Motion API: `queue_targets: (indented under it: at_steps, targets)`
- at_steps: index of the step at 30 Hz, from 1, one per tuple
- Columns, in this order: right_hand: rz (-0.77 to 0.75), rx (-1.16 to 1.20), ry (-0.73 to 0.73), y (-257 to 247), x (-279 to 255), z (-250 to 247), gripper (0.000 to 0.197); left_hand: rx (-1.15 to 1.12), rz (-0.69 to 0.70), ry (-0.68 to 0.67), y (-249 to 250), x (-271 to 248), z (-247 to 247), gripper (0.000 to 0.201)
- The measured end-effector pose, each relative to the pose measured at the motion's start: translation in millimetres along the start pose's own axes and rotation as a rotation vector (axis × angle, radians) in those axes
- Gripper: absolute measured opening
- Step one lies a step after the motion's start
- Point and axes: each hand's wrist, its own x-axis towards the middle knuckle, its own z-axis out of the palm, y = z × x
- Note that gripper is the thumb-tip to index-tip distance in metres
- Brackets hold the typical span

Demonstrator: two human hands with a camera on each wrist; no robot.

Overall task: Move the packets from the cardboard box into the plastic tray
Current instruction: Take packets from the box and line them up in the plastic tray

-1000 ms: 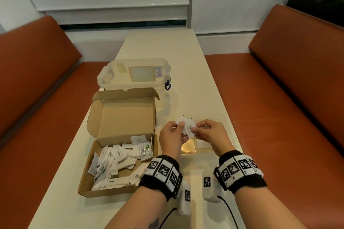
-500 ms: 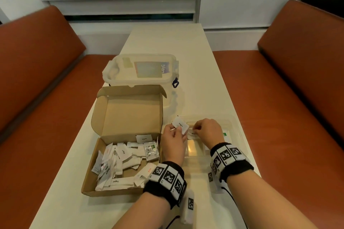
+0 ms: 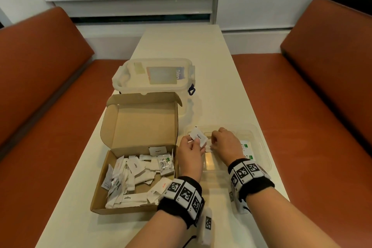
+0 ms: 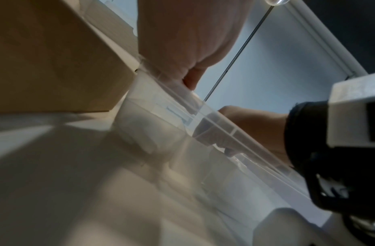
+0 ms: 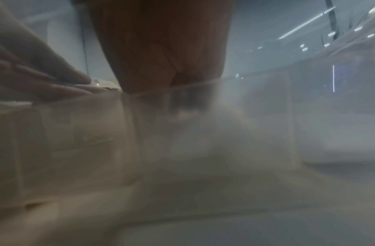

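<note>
The open cardboard box point(image 3: 124, 209) at the left holds several white packets point(image 3: 136, 173). Right of it lies the clear plastic tray point(image 3: 261, 147), with green-labelled packets point(image 3: 246, 148) in its right part. My left hand point(image 3: 194, 141) hovers over the tray's left end and pinches a white pepper packet point(image 3: 199, 137). My right hand point(image 3: 213, 143) reaches down into the tray's middle, its curled fingertips on a white packet point(image 3: 209, 146) low inside. The left wrist view shows the tray's rim point(image 4: 214, 119) beside the box wall point(image 4: 45, 58). The right wrist view is blurred by the tray wall.
A lidded clear plastic container point(image 3: 155, 76) stands right behind the box's raised lid point(image 3: 145, 121). The narrow cream table point(image 3: 201, 50) runs between two brown benches point(image 3: 40, 106), and its right edge lies just beyond the tray.
Both hands have come down from above the tray to its rim. The right hand has drawn away from the left hand's packet and dipped into the tray.
</note>
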Motion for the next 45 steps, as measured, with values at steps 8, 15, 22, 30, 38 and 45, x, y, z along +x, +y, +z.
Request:
queue_targets:
  at_steps: [8,15,22,30,38,45]
  targets:
    - [0.028,0.217,0.019,-3,-4,-12,0.017,0.022,-0.01,0.003,5,-2,1,0.016]
    - [0.098,0.763,-0.028,-15,-14,-35,0.009,0.09,0.014,0.008,12,-7,3,0.015]
    - [0.172,0.457,0.056,-2,-6,-42,0.004,0.461,0.23,0.037,18,-7,-9,0.026]
    - [0.127,0.035,-0.118,-9,0,-24,0.021,0.619,0.153,0.036,15,-8,-19,0.064]
    - [-0.005,-0.301,-0.231,-22,9,-16,0.029,0.635,0.127,0.027,16,-7,-18,0.067]
    - [0.001,-0.345,-0.255,-25,10,-13,0.031,0.651,0.098,0.009,14,-8,-18,0.069]
